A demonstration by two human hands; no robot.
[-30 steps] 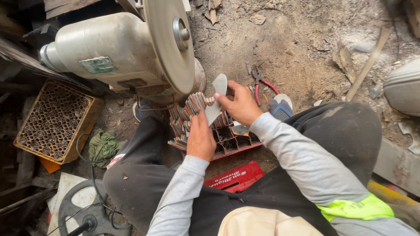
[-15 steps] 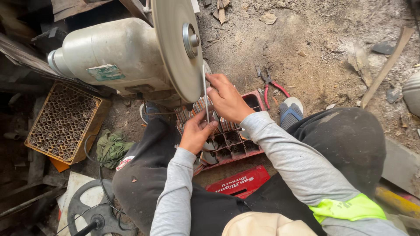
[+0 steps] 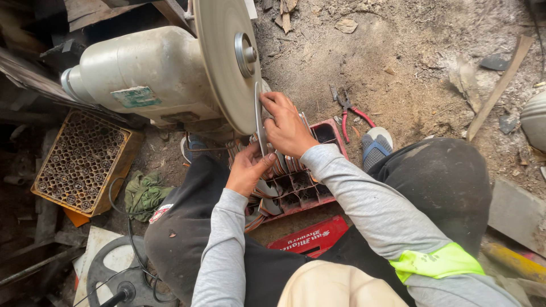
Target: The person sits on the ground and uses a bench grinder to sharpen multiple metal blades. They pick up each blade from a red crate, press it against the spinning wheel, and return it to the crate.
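A large grey grinding disc (image 3: 224, 59) is mounted on a pale motor housing (image 3: 142, 77). I press a thin flat metal blade (image 3: 259, 116) edge-on against the disc's face. My right hand (image 3: 287, 125) grips the blade's upper part. My left hand (image 3: 247, 167) holds its lower end from below. Under both hands a red plastic crate (image 3: 307, 187) holds several more flat metal pieces standing in its compartments. I sit with the crate between my knees.
A yellow crate (image 3: 85, 162) full of small tubes lies at the left, a green rag (image 3: 145, 193) beside it. Red-handled pliers (image 3: 352, 111) lie on the dirt behind the crate. A wooden stick (image 3: 497, 88) and stones lie at the right. A black wheel (image 3: 122, 278) lies at bottom left.
A second ago I held the blade up flat, away from the disc. Both hands have since turned it edge-on and brought it against the disc.
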